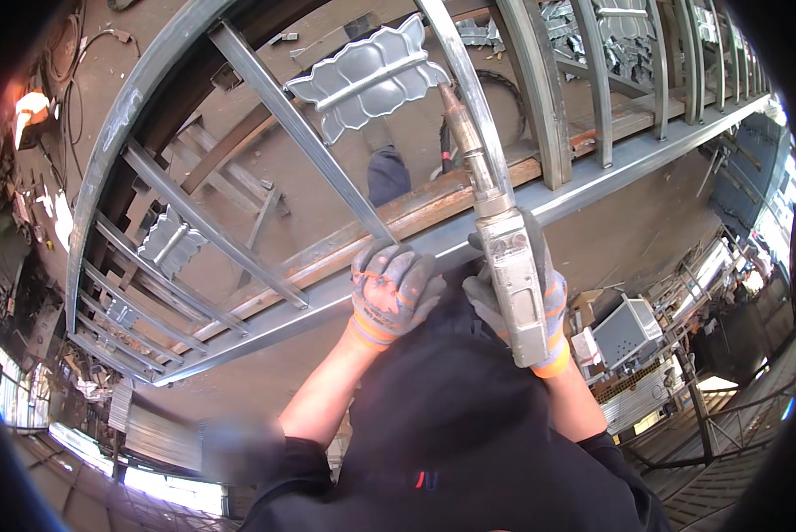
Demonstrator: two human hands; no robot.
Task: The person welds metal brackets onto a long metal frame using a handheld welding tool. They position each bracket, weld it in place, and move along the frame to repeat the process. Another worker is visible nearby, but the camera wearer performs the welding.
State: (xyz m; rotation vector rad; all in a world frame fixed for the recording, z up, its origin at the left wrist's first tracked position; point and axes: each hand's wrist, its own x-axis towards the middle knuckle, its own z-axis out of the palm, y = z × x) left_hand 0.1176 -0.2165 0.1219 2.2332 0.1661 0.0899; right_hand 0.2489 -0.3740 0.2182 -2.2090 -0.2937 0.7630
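Note:
My left hand [392,290], in a grey and orange work glove, grips the lower end of a slanted metal bar [300,129] where it meets the bottom rail [593,182] of a steel gate frame. My right hand [540,306], gloved the same way, holds a welding torch [513,266]. The torch's long nozzle [462,120] points up toward a silver leaf-shaped ornament [367,80] fixed between two bars.
The gate frame has a curved top rail [118,133] and several straight bars. A second leaf ornament [172,241] sits at the left. Rusty beams [327,253] lie under the frame. A grey machine box [627,330] and metal racks stand at the right. Cables lie at the upper left.

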